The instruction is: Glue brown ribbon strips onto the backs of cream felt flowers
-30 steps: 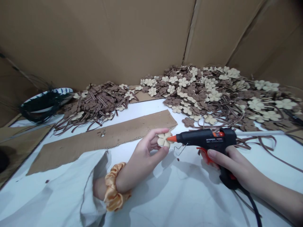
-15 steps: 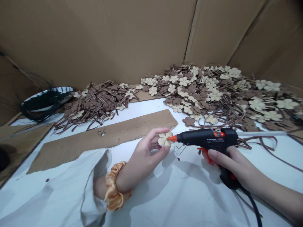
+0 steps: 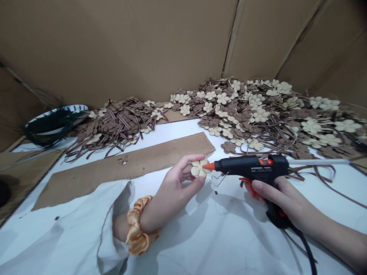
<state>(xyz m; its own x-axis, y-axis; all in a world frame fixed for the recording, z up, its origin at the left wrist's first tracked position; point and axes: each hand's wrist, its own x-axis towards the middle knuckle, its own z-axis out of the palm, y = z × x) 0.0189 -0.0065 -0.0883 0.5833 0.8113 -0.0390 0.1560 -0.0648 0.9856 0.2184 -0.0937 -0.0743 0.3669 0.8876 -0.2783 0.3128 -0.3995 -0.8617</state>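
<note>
Cream felt flower (image 3: 199,168) sat pinched narrowly between my left fingers (image 3: 186,164), just beside the nozzle of the black glue gun (image 3: 249,166) wrapped in my right fingers (image 3: 262,188). Well beyond my left fingers, a blue-rimmed plate (image 3: 75,109) held tangled dark strands (image 3: 47,128).

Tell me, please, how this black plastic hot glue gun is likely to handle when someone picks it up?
The black plastic hot glue gun looks moulded, so probably light for its size. Its black power cord trailing from the handle could tug it sideways. The thin wire stand looks flimsy, so it may tip when set down.
</note>
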